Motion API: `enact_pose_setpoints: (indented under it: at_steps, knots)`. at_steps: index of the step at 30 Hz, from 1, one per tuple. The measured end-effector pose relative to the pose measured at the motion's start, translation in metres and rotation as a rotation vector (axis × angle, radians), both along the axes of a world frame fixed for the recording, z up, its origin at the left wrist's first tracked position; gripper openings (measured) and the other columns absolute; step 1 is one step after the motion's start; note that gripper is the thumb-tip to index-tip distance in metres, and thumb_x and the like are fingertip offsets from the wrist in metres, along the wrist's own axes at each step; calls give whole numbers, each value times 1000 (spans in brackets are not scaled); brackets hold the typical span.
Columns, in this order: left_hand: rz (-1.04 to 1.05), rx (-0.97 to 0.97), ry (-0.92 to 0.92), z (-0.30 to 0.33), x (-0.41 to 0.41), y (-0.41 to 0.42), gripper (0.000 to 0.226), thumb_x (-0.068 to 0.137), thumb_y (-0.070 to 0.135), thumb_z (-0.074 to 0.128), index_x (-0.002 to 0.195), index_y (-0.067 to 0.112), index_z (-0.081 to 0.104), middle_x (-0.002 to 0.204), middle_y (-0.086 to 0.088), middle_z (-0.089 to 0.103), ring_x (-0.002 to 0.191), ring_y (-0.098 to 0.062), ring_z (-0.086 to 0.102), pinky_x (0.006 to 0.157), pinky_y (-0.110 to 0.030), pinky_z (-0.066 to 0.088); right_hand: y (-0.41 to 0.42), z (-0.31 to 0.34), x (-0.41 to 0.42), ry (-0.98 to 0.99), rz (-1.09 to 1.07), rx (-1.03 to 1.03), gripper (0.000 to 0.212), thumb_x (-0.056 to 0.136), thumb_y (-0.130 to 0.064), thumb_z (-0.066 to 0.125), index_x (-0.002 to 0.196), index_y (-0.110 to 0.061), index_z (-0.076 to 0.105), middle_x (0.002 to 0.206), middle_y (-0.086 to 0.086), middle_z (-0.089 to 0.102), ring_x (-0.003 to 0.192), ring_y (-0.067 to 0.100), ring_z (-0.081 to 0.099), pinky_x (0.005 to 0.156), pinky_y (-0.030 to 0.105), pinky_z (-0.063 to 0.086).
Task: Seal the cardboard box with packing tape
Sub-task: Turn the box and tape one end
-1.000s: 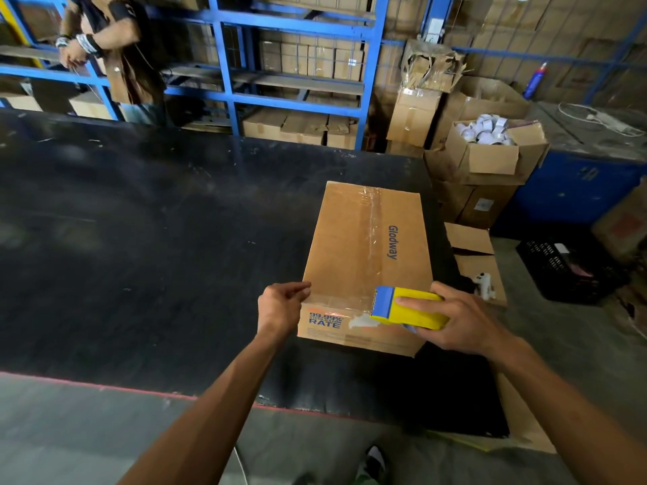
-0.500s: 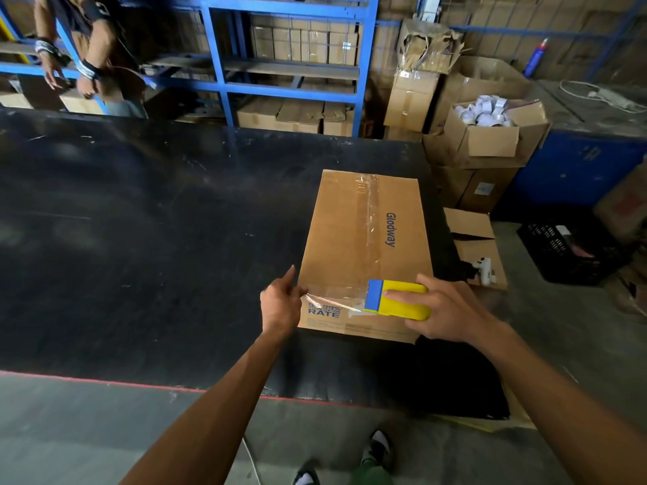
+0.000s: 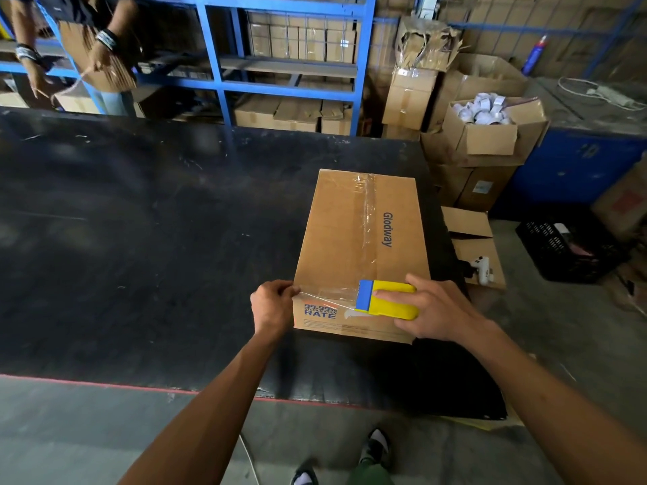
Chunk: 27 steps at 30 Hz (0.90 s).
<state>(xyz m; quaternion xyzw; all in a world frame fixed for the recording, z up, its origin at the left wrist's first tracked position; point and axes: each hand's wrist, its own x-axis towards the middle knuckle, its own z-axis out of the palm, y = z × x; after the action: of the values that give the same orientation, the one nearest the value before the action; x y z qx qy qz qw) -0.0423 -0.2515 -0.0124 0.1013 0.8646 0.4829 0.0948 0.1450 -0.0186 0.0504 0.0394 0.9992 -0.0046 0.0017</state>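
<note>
A closed cardboard box printed "Glodway" lies on the black table, with clear tape running along its top centre seam. My right hand grips a yellow and blue tape dispenser at the box's near top edge. A strip of clear tape stretches leftward from the dispenser along that edge. My left hand pinches the strip's free end at the box's near left corner.
Another person stands at the far left by blue shelving holding cartons. Stacked boxes and an open box of white rolls stand to the right. A black crate sits on the floor. The table's red-lined near edge is close to me.
My left hand went from resting on the box edge to pinching the tape end at the left corner. A short tape strip now spans the near edge. The other person shifted.
</note>
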Motion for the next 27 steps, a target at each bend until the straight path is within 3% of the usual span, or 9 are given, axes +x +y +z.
enact_pose_setpoints:
  at_steps: [6, 12, 13, 15, 17, 19, 22, 24, 27]
  knots:
    - [-55, -18, -6, -4, -9, -3, 16, 87, 19, 74, 99, 8, 77, 91, -5, 76, 74, -9, 66, 66, -15, 49, 2, -1, -1, -66, -25, 3, 58, 82, -65, 41, 139, -52, 42, 91, -6, 42, 63, 11, 41, 48, 23, 38]
    - [-16, -36, -196, -15, -44, -32, 32, 79, 41, 80, 100, 17, 77, 95, -5, 76, 85, -20, 70, 84, -39, 58, 1, 2, -2, -54, -24, -19, 59, 82, -66, 39, 138, -50, 44, 91, -7, 41, 64, 11, 42, 50, 25, 42]
    - [-23, -60, -114, -15, -47, -37, 33, 83, 38, 78, 106, 15, 76, 101, -6, 75, 90, -22, 70, 86, -39, 56, 1, 3, -1, -53, -20, -22, 59, 81, -66, 40, 137, -49, 44, 91, -6, 42, 63, 11, 43, 49, 25, 42]
    - [-132, -118, 269, -16, -50, -40, 37, 89, 31, 72, 119, 10, 70, 115, -10, 69, 101, -28, 67, 89, -39, 54, 1, 3, -2, -50, -21, -13, 59, 81, -66, 40, 137, -49, 44, 91, -7, 40, 63, 12, 42, 50, 25, 39]
    - [-402, -149, 715, -17, -48, -33, 43, 95, 34, 59, 130, 10, 63, 132, -14, 61, 115, -32, 60, 98, -44, 50, 1, 2, -3, -40, -19, 0, 58, 81, -65, 44, 137, -50, 44, 91, -9, 35, 64, 11, 41, 51, 24, 36]
    - [-734, -235, 951, -16, -43, -16, 53, 101, 40, 42, 146, 11, 47, 152, -15, 44, 138, -29, 42, 116, -44, 31, 1, 2, -4, -39, -16, 14, 56, 82, -63, 49, 137, -50, 45, 91, -10, 34, 65, 11, 40, 53, 24, 35]
    - [-1001, -463, 1079, -13, -38, 12, 62, 106, 45, 25, 157, 11, 16, 165, -9, 11, 153, -23, 7, 124, -41, 4, 2, 3, -5, -43, -9, 32, 57, 84, -62, 53, 139, -52, 41, 95, -9, 36, 70, 10, 39, 56, 24, 34]
    - [-1102, -599, 1134, -21, -44, 21, 64, 107, 45, 21, 157, 9, 7, 166, -10, 5, 153, -25, 1, 124, -44, 7, 2, 4, -6, -36, -6, 41, 57, 85, -62, 54, 139, -53, 40, 97, -6, 42, 70, 10, 38, 57, 25, 33]
    - [-1129, -666, 1061, -35, -54, 24, 65, 106, 48, 15, 157, 9, 4, 165, -10, 5, 152, -26, 3, 122, -47, 17, -1, 2, -6, -29, 0, 64, 56, 84, -64, 48, 138, -51, 42, 98, -2, 49, 67, 11, 38, 53, 25, 34]
